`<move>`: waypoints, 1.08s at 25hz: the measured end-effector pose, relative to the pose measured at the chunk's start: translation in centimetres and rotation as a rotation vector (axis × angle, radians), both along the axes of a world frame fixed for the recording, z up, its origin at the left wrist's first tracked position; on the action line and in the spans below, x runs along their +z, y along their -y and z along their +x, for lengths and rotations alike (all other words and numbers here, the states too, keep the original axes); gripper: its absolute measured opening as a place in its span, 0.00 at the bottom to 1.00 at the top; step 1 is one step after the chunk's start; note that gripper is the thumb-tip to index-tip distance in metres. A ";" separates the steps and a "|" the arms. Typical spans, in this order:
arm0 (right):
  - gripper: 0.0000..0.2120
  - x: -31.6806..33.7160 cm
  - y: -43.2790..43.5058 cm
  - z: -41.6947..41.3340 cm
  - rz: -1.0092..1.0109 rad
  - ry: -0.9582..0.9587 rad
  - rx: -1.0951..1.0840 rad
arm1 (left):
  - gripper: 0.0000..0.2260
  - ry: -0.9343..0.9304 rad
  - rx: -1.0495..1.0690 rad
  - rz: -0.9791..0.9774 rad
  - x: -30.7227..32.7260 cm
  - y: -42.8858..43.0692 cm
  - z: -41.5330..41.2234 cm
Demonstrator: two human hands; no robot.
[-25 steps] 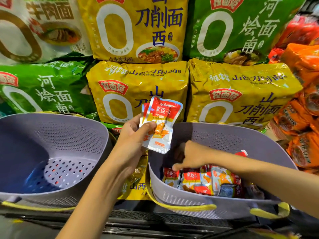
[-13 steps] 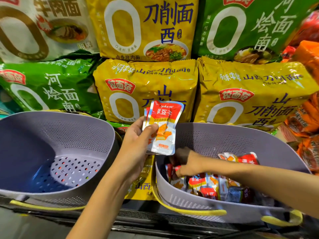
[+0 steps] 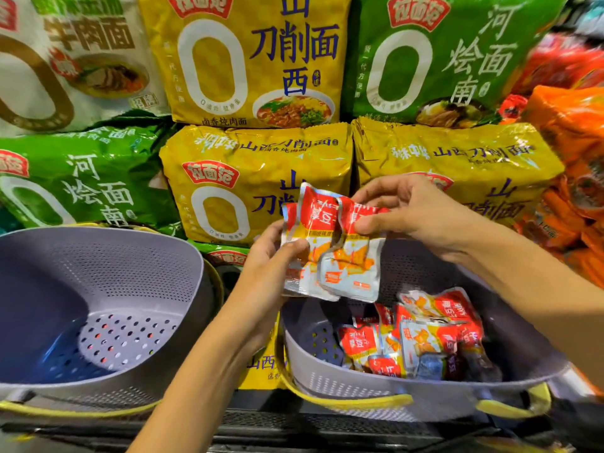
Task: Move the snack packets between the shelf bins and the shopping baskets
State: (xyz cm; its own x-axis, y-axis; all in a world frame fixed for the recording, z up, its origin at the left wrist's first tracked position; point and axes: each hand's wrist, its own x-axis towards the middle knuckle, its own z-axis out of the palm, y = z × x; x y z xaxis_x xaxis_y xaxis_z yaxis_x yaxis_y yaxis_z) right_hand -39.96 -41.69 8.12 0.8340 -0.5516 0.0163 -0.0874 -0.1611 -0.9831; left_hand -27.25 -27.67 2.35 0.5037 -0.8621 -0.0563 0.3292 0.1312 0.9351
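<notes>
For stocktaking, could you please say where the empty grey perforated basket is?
Head view, lower left: the empty basket sits left of the packet-filled grey basket, below green noodle bags.

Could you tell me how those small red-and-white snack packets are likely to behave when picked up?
Probably floppy: the packets crease where the left hand and right hand pinch them. Likely light, since a mere pinch holds several. The glossy film looks slippery, so the stack could slide apart.
</notes>
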 end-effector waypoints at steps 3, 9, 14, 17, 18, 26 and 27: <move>0.13 -0.4 -0.8 0.8 -0.049 0.070 -0.072 | 0.18 -0.144 -0.091 0.017 1.0 0.0 -0.2; 0.12 -0.9 -1.4 0.8 -0.255 0.082 -0.200 | 0.28 0.047 -0.068 0.022 0.1 0.5 -0.8; 0.15 -1.6 -1.2 0.7 -0.207 0.145 -0.217 | 0.23 0.050 -0.083 0.042 -0.1 1.1 -1.1; 0.15 -1.8 -1.5 1.0 -0.180 0.202 -0.171 | 0.19 0.017 -0.106 0.032 -0.3 1.5 -1.4; 0.14 -1.9 -1.5 1.2 -0.195 0.210 -0.161 | 0.22 0.005 -0.114 0.016 -0.2 1.5 -1.5; 0.12 -7.3 2.0 -0.9 -0.570 -0.222 -0.033 | 0.24 -0.037 0.000 -0.119 -0.6 1.1 -0.8; 0.15 -9.2 2.3 -0.9 -0.712 -0.479 0.149 | 0.25 -0.016 0.007 -0.120 -0.7 1.2 -0.9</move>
